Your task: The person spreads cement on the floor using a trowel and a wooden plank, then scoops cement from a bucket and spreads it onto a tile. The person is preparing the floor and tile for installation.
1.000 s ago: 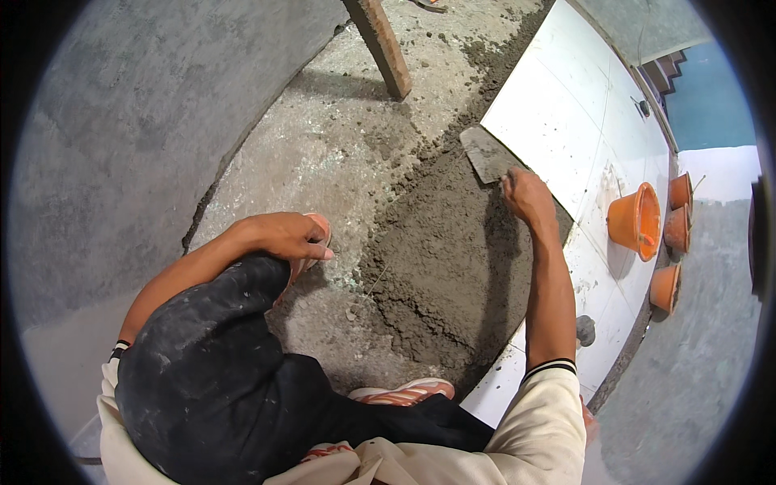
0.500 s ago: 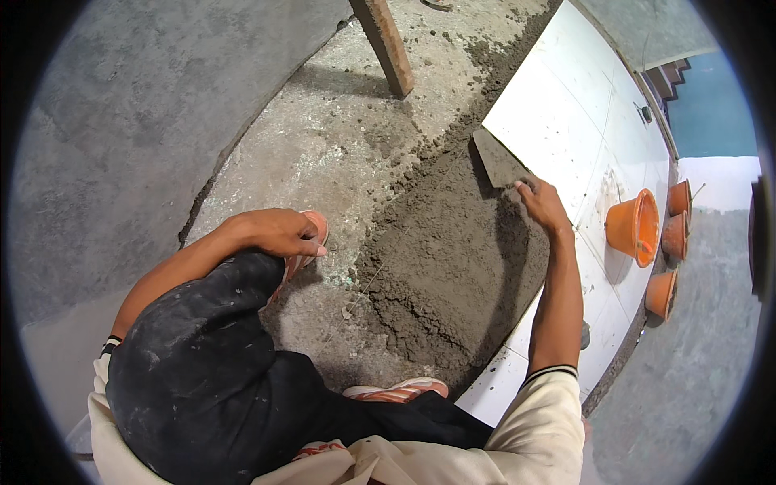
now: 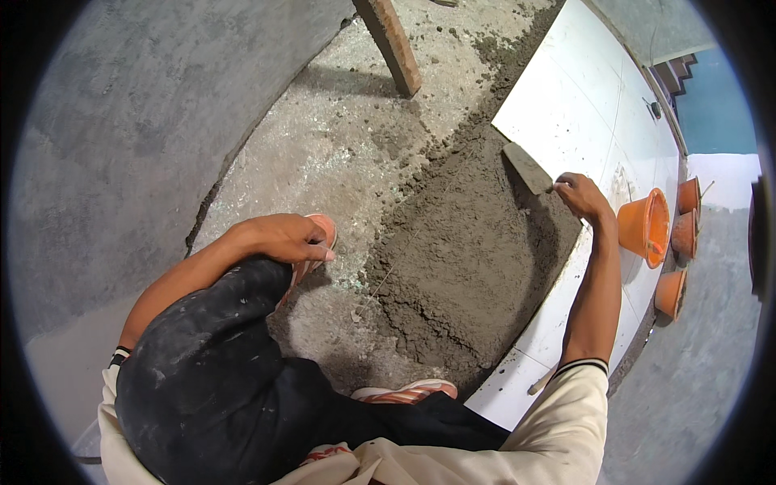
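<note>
My right hand [image 3: 584, 196] is closed round the handle of a pointed trowel [image 3: 528, 169], whose blade is smeared with grey mortar. The blade lies at the edge of a white tile floor [image 3: 566, 97], just over the bed of wet mortar [image 3: 461, 250]. My left hand [image 3: 301, 239] hangs loosely past my bent knee, above my left sandal, its fingers partly curled with a gap between them and no object showing in it.
An orange bucket [image 3: 643, 228] stands on the tiles right of my forearm. Several more buckets [image 3: 684, 234] line the tiles' far right side. Ahead, a wooden post [image 3: 392, 48] slants over the rough floor. A grey wall [image 3: 162, 121] rises on the left. Mortar crumbs [image 3: 501, 52] lie along the tile edge.
My right hand has moved right with the trowel, and the blade has turned from upright to slanting along the tile edge. My left hand stays by the knee. The view has shifted slightly.
</note>
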`<state>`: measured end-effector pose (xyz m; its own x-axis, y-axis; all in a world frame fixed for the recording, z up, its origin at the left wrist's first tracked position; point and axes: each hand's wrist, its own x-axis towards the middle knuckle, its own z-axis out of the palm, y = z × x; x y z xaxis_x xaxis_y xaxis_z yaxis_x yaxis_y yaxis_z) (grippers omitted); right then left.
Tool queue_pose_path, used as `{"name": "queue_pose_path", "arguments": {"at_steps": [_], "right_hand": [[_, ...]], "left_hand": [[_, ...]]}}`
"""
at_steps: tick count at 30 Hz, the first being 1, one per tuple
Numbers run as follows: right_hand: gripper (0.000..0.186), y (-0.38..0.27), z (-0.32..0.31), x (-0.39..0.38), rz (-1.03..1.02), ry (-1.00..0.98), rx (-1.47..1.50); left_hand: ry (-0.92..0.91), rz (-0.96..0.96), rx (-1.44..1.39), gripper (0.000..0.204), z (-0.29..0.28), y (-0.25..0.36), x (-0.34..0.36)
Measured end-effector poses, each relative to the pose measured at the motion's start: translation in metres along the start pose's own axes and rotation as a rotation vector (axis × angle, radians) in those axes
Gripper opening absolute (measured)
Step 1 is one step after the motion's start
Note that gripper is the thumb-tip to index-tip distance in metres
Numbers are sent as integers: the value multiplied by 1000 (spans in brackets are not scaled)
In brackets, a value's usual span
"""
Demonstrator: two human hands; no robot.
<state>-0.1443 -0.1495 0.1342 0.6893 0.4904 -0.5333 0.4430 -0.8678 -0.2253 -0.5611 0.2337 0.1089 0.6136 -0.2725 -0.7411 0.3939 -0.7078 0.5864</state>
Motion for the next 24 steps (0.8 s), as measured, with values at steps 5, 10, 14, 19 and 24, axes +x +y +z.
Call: {"name": "queue_pose_path", "arguments": {"at_steps": [5, 10, 14, 19, 24], "right_hand": [[43, 8, 48, -17, 93, 74, 238], [45, -16, 73, -6, -111, 171, 42], [42, -30, 77, -32, -182, 24, -51], [35, -34, 116, -98, -217, 108, -118], [33, -21, 130, -81, -212, 301, -277]], "left_hand": [[-18, -57, 17, 66, 0, 5, -1], [-24, -91, 4, 66, 2, 14, 1], [-17, -86, 6, 64, 2, 15, 0], [5, -62, 20, 59, 4, 6, -1], [55, -4, 22, 57, 10, 3, 4]]}}
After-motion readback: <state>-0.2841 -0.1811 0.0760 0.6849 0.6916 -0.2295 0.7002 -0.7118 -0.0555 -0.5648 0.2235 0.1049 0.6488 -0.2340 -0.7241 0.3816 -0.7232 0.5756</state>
